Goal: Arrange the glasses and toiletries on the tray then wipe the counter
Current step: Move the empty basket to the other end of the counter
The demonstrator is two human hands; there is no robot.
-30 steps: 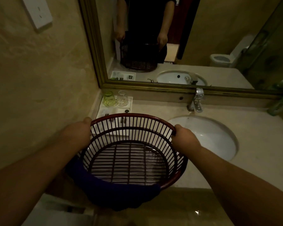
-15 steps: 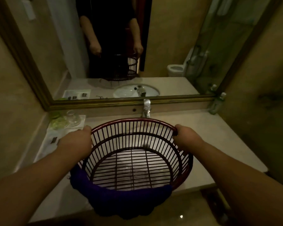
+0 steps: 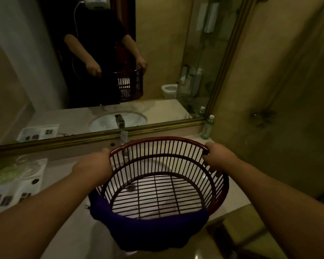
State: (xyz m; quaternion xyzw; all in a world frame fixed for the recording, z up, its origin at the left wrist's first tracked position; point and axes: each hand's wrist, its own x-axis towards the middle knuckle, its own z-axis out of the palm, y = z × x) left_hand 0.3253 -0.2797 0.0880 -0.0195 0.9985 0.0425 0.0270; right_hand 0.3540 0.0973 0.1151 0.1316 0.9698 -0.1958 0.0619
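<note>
Basket (image 3: 166,150) shifted right along counter (image 3: 234,199), left hand (image 3: 95,165), right hand (image 3: 219,157) gripping rim

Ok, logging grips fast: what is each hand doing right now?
Left hand: grips the basket rim.
Right hand: grips the basket rim, opposite side.

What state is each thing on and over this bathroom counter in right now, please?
Dark red slatted plastic basket: empty, held above the counter.
Purple cloth: draped over basket's near rim.
Left hand: grips basket's left rim.
Right hand: grips basket's right rim.
Clear white-capped bottle: upright, capped, by the mirror.
White rectangular tray: on counter, clear glasses on it blurred.
</note>
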